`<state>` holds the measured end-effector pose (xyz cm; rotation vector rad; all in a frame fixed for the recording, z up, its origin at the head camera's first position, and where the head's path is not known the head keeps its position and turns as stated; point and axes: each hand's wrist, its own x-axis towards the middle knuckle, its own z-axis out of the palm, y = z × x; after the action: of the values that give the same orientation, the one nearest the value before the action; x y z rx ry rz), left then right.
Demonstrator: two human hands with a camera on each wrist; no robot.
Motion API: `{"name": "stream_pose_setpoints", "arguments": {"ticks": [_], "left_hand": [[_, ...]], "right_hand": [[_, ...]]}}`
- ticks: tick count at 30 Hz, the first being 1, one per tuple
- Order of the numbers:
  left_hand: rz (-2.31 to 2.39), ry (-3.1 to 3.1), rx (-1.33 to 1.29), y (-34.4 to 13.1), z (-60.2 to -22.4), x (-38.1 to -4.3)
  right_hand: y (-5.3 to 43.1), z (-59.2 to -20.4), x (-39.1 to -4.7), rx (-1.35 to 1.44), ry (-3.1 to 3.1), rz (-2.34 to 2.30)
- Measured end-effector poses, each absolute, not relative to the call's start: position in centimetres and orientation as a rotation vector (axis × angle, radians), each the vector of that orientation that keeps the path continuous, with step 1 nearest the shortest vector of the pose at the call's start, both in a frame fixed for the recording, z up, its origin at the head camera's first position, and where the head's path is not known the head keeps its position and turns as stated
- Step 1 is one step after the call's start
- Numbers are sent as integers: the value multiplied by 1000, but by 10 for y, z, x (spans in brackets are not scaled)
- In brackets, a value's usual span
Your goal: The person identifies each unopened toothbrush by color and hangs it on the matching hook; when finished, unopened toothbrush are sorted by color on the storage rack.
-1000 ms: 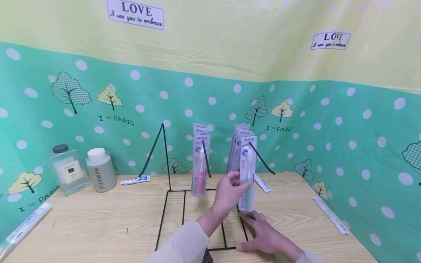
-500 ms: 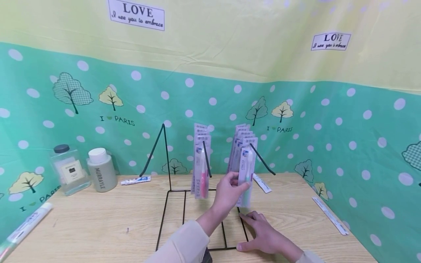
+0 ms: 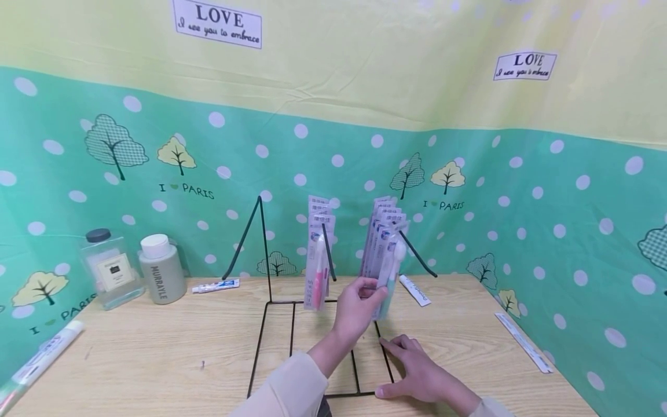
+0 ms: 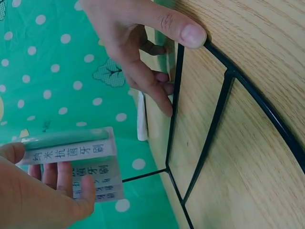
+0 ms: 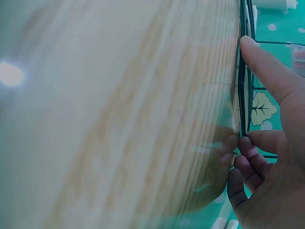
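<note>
A black wire rack [image 3: 265, 260] stands on the table with three prongs. In the head view my left hand [image 3: 356, 310] pinches the lower part of a packaged green toothbrush [image 3: 388, 263]. This pack leans to the right, its top at the right prong [image 3: 418, 255], in front of several hanging packs [image 3: 369, 249]. More packaged toothbrushes hang at the middle prong, a pink one [image 3: 319, 272] foremost. My right hand [image 3: 417, 368] rests on the rack's front right corner. In the left wrist view its thumb [image 4: 193, 34] presses the base wire and a finger touches the side wire.
The left prong [image 3: 242, 237] bears no pack. A clear bottle [image 3: 110, 272] and a grey bottle [image 3: 162, 275] stand at the back left. Small toothpaste tubes [image 3: 215, 286] [image 3: 415, 289] lie behind the rack. Packaged toothbrushes lie near the left [image 3: 44, 353] and right [image 3: 523, 341] table edges.
My left hand has moved slightly back and up with the toothbrush pack, which has gone from upright to leaning and closer to the packs behind it. The right hand has stayed put.
</note>
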<state>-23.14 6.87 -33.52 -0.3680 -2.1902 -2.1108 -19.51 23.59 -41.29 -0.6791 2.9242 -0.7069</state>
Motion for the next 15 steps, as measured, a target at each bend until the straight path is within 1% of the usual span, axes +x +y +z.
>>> {"name": "stream_pose_setpoints", "arguments": {"ticks": [15], "left_hand": [[-2086,-2156,-309,71,-338,-234]], "right_hand": [[237,-413,-195,-700,2926,-745]]}}
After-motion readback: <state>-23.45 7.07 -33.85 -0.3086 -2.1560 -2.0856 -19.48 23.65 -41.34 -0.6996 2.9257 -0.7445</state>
